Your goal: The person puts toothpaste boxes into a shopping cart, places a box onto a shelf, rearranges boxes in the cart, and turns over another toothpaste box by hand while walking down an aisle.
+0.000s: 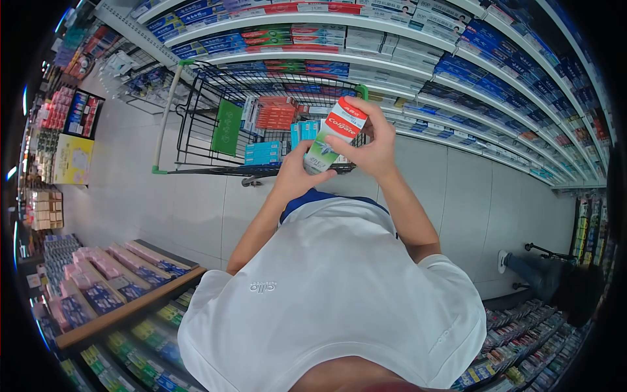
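A red, white and green Colgate box (344, 124) is tilted in front of my chest, held between both hands. My left hand (302, 171) grips its lower end, with the fingers partly hidden behind it. Around its upper right side are the fingers of my right hand (373, 140), with the thumb across the front. Beyond the box stands a wire shopping cart (196, 140) with a green panel (226, 127). Inside the cart lie red boxes (277, 112) and light blue boxes (262, 153).
Shelves (405, 32) full of boxed toothpaste curve along the far side and right. A low wooden-edged display (130, 304) stands at the lower left. At the lower right is another person (532, 271) beside a black wheeled frame. Tiled floor (418, 189) lies between.
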Demonstrator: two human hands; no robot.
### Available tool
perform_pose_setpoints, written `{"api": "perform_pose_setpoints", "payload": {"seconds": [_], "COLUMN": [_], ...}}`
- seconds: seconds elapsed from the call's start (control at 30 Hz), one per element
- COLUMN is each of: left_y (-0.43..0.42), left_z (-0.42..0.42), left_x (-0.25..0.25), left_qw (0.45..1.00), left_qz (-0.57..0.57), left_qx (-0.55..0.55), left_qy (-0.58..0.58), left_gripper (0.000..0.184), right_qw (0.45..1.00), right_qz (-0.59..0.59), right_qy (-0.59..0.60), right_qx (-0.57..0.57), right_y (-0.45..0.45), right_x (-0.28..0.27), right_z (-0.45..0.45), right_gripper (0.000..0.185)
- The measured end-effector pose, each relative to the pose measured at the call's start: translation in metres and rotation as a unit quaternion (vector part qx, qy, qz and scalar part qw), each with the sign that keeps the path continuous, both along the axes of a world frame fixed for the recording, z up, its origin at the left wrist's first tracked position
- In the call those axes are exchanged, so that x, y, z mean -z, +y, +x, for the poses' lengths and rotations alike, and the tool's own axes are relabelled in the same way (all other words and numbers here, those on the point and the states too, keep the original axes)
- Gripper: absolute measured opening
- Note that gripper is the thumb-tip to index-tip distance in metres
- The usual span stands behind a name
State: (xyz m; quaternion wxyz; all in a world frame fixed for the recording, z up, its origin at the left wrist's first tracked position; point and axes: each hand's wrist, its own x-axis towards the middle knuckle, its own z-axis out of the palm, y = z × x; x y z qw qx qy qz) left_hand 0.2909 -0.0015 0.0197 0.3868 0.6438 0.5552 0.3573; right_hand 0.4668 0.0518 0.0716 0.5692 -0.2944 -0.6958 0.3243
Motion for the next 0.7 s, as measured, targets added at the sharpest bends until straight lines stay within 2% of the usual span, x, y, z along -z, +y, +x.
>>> {"api": "perform_pose_setpoints", "payload": {"seconds": [0.2, 0.37, 0.43, 0.47, 0.53, 0.57, 0.6, 0.63, 0.7], "left_y": [0.004, 0.004, 0.005, 0.005, 0.007, 0.006, 0.004, 0.004, 0.006], "left_z": [0.003, 0.002, -0.001, -0.005, -0.010, -0.012, -0.011, -0.010, -0.007], "left_x": [-0.002, -0.001, 0.002, 0.011, 0.023, 0.028, 0.022, 0.018, 0.023], "left_qw": [1.000, 0.999, 0.995, 0.995, 0.964, 0.964, 0.914, 0.842, 0.831], "left_qz": [0.012, -0.010, -0.060, -0.060, -0.070, -0.069, -0.158, -0.243, -0.248], "left_qx": [-0.006, 0.008, 0.061, 0.061, 0.150, 0.150, 0.207, 0.259, 0.278], "left_qy": [0.008, 0.033, -0.053, -0.053, -0.208, -0.208, -0.311, -0.406, -0.413], "left_gripper": [0.068, 0.069, 0.072, 0.072, 0.080, 0.080, 0.084, 0.089, 0.090], "right_qw": [0.999, 0.999, 0.994, 0.985, 0.975, 0.962, 0.957, 0.957, 0.933], "right_qz": [-0.031, -0.026, -0.062, -0.097, -0.111, -0.124, -0.140, -0.139, -0.162], "right_qy": [0.023, 0.042, 0.086, 0.130, 0.171, 0.212, 0.221, 0.222, 0.263], "right_qx": [0.036, -0.011, -0.034, -0.058, -0.089, -0.119, -0.125, -0.124, -0.186], "right_y": [0.003, 0.006, 0.009, 0.012, 0.020, 0.023, 0.024, 0.026, 0.030], "right_x": [0.000, 0.003, 0.002, 0.002, 0.008, 0.011, 0.012, 0.012, 0.013], "right_z": [0.004, 0.012, 0.019, 0.023, 0.031, 0.035, 0.038, 0.040, 0.042], "right_gripper": [0.061, 0.058, 0.058, 0.058, 0.057, 0.056, 0.058, 0.058, 0.060]}}
